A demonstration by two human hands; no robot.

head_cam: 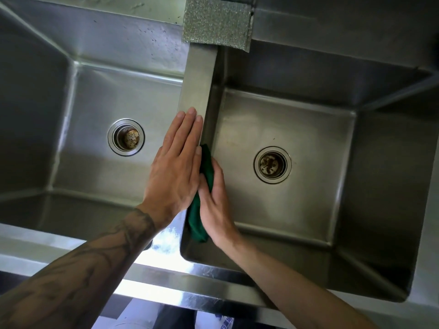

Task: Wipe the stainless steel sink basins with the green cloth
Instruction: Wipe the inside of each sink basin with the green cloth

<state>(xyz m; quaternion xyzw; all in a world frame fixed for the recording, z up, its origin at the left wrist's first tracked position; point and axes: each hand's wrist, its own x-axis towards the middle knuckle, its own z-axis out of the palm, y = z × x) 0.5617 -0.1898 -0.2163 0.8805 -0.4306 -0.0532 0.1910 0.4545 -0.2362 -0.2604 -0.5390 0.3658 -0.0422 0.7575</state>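
Observation:
Two stainless steel basins lie side by side, the left basin [99, 96] and the right basin [308, 129], split by a narrow divider [199, 79]. My left hand [175, 167] rests flat on the divider's top, fingers straight. My right hand [213, 200] presses the green cloth [198, 224] against the right basin's left wall, just below the divider. The cloth shows above and below that hand; the rest is hidden between hand and wall.
A silvery scouring pad [216, 22] drapes over the far end of the divider. Each basin has a round drain: the left drain [126, 137] and the right drain [272, 165]. The sink's front rim [166, 288] runs under my forearms.

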